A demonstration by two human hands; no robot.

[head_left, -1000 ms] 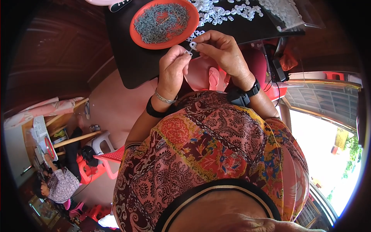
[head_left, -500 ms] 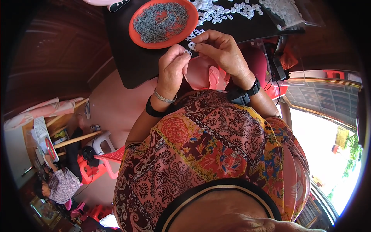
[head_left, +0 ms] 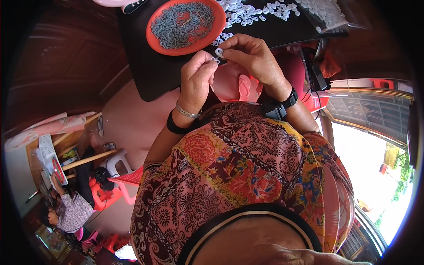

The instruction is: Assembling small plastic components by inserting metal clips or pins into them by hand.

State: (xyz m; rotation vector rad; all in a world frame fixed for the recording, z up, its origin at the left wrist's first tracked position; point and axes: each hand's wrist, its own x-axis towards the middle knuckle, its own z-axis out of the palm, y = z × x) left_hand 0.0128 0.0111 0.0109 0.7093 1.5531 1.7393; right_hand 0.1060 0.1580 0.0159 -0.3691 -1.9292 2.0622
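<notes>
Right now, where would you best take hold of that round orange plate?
Probably by the left rim of the round orange plate, coming from the left: its rim shows bare around the thin grey pieces, while small white plastic pieces lie to its right.

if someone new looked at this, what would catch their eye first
Probably the colourful patterned top, filling the lower middle of the view. Next might be the orange-red plate of grey nail-like pieces on the black table at the top. By its lower right edge, the left hand and right hand each pinch a small white piece.
</notes>
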